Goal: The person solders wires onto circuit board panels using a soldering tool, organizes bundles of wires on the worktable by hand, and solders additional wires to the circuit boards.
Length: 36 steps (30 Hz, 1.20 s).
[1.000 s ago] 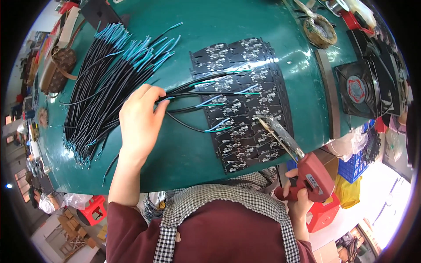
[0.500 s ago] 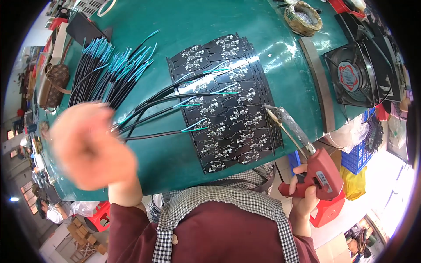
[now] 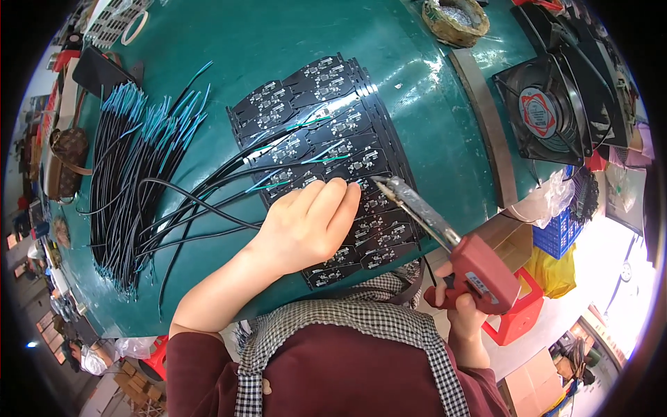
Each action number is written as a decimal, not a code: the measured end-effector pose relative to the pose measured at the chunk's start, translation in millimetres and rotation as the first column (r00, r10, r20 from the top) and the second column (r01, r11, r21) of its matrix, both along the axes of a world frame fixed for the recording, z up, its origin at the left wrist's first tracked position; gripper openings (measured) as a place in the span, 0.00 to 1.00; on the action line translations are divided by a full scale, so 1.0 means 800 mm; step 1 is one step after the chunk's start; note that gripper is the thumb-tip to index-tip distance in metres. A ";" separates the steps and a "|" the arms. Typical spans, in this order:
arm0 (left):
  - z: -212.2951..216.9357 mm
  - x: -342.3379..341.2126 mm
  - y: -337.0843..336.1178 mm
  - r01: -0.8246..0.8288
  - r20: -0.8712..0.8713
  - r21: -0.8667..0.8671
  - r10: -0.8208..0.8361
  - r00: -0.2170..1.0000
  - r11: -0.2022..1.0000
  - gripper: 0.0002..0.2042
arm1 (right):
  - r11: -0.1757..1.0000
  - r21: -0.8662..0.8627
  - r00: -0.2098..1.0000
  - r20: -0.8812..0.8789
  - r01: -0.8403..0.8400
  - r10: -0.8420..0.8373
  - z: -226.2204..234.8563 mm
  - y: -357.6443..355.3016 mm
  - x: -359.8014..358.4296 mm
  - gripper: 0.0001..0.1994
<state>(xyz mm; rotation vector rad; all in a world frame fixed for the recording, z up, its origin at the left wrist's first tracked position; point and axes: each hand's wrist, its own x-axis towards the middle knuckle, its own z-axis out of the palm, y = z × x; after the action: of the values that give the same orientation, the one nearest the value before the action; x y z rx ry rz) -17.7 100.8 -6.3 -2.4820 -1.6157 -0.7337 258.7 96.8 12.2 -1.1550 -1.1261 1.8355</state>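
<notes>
My left hand [image 3: 306, 226] is closed over the near part of a panel of black circuit boards [image 3: 278, 104]. Its fingers pinch a black cable, which runs in under the hand from the left, and a bit of blue wire shows at the fingertips. My right hand [image 3: 464, 309] grips a red soldering gun [image 3: 483, 274]. The gun's metal tip [image 3: 382, 182] is just right of my left fingertips, over the boards. Several black cables [image 3: 229, 163] with stripped blue and green ends lie across the panel from the left.
A large bundle of black cables [image 3: 121, 194] lies on the green table [image 3: 208, 28] at left, near a dark phone [image 3: 101, 73] and a brown bag [image 3: 68, 153]. At right are a grey bar [image 3: 483, 125], a fan [image 3: 542, 111] and a round tin [image 3: 455, 21].
My left hand has moved right from beside the cable bundle onto the boards. The soldering gun remains in my right hand, its tip close to the left fingers. The whole view has shifted slightly.
</notes>
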 end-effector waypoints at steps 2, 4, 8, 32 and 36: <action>-0.001 0.000 -0.001 -0.011 -0.001 -0.009 0.011 1.000 1.000 0.15 | 1.000 -0.005 1.000 0.013 -0.019 0.020 -0.002 0.001 -0.001 0.36; -0.002 0.001 -0.001 -0.025 -0.006 -0.017 0.025 1.000 1.000 0.15 | 0.999 -0.009 0.999 0.022 -0.043 0.043 -0.003 0.002 -0.004 0.36; -0.003 0.001 -0.001 -0.030 0.003 -0.027 0.030 1.000 0.999 0.15 | 1.000 -0.006 0.999 0.014 -0.029 0.029 -0.004 0.004 -0.009 0.36; -0.005 -0.002 0.000 -0.016 0.076 -0.028 0.018 0.997 0.999 0.15 | 0.999 -0.042 0.996 -0.083 -0.022 0.019 0.000 -0.006 0.000 0.34; 0.001 0.000 -0.001 0.035 0.027 0.019 -0.035 0.999 0.999 0.14 | 0.999 -0.034 0.995 -0.087 -0.042 0.039 0.003 -0.007 0.005 0.31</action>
<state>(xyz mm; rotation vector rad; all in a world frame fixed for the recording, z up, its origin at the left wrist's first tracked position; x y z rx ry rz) -18.0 99.9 -5.7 -2.5043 -1.5704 -0.7868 262.4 91.3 15.0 -1.0698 -1.0793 1.9252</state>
